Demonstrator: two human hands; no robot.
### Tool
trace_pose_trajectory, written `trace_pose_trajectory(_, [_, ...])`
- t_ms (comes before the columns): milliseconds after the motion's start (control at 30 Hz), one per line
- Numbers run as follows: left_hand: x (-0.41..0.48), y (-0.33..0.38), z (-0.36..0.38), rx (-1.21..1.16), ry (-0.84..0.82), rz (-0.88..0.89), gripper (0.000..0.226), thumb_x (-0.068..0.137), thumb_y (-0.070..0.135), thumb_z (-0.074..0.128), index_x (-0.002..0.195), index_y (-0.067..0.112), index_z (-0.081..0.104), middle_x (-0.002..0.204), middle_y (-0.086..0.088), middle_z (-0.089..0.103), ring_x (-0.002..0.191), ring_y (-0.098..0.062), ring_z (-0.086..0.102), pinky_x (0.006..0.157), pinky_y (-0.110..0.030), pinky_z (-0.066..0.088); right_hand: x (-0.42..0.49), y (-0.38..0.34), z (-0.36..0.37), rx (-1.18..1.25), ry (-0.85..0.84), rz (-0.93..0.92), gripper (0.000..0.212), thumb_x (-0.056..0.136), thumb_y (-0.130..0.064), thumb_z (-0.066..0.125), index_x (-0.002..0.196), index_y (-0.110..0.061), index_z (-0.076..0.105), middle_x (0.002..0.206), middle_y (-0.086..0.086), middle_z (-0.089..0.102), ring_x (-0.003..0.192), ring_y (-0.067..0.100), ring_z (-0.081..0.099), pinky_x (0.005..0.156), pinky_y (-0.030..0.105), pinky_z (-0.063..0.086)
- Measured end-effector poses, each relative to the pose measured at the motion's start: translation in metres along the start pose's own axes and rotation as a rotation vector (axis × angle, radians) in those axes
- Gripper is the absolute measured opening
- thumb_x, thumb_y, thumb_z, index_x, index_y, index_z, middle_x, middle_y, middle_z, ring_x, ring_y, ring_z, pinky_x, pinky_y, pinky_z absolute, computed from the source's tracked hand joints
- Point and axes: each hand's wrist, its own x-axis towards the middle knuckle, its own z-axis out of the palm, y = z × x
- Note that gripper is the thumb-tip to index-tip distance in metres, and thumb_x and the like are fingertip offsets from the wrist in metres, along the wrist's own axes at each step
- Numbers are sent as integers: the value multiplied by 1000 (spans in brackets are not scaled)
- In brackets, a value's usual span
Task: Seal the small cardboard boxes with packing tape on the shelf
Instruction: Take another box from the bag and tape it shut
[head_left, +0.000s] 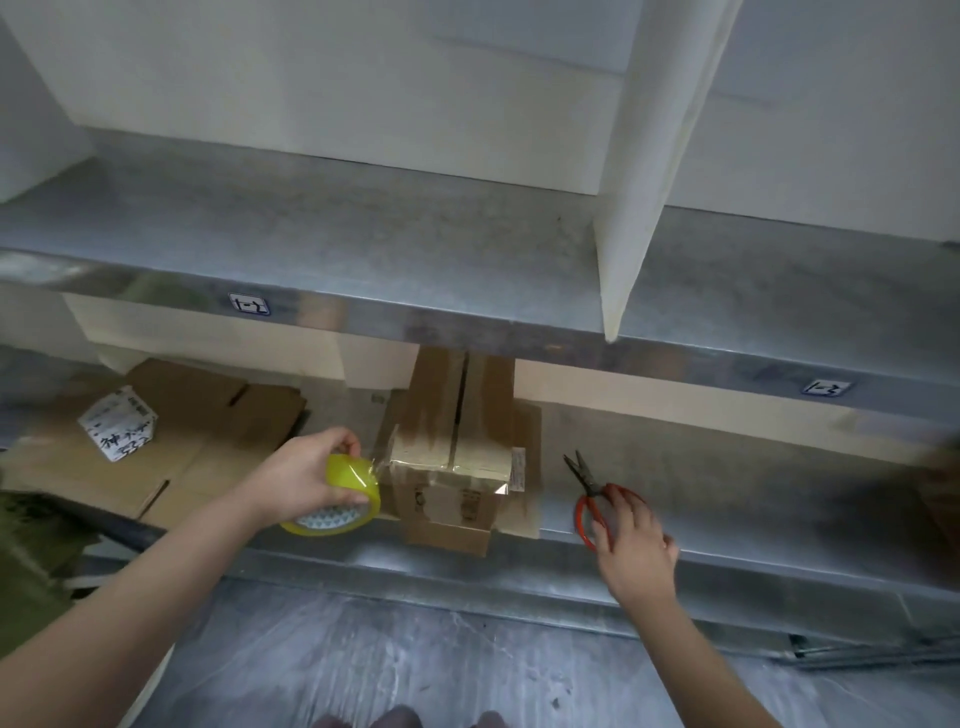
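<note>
Your left hand (306, 478) grips the tape roll (343, 499), its film stretched to the small cardboard box (452, 467) at the shelf (727, 551) edge. Your right hand (631, 540) rests, fingers spread, on the scissors (592, 493). The film looks thin and clingy: keep it taut and take the red handles.

A small brown cardboard box (451, 457) stands upright on the lower metal shelf (727, 525), its front bottom edge jutting just past the shelf's lip. Its top flaps are closed, with a dark seam running front to back. Clear tape crosses the front top edge. The roll of packing tape (347, 496), yellowish with a white patterned core, is gripped by the left hand (301, 480) just left of the box. A strand stretches from roll to box.
</note>
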Motion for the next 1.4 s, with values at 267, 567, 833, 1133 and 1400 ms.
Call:
trace_pose_trajectory(267, [5,-2,-13,3,-69,107,50,62,47,86,93,35,50,103,12,58,96,-13,56,80,-30,46,-76,-102,-23,102,218,-404,52,97,-38,50,147,-33,36,154,-7,35,143,13,27,116,41,23])
trace_pose_trajectory(567, [4,-18,-32,-17,-157,259,49,68,48,82,101,34,48,105,10,55,92,-13,54,66,-22,38,-87,-176,-2,114,197,-267,53,100,-37,46,151,-29,32,158,-6,27,149,13,12,120,37,24])
trace_pose_trajectory(833, [22,-19,-38,272,-165,420,46,76,38,75,109,23,47,101,-1,59,93,-23,53,68,-30,34,-85,-179,4,29,228,-241,50,99,-29,51,147,-26,38,156,-3,33,149,14,17,117,29,21])
trace_pose_trajectory(1133, [29,-46,-49,240,-130,314,51,73,43,76,110,27,46,101,-1,59,88,-19,53,70,-28,39,-88,-188,-3,-21,242,-216,49,100,-39,45,147,-29,39,155,-3,35,148,16,19,121,35,14])
trace_pose_trajectory(1400, [-18,-31,-40,178,92,438,47,73,44,77,99,35,39,103,11,60,90,-14,53,74,-28,35,-101,-245,-24,35,323,-510,42,95,-33,55,135,-22,54,141,-2,52,141,18,35,112,33,31])
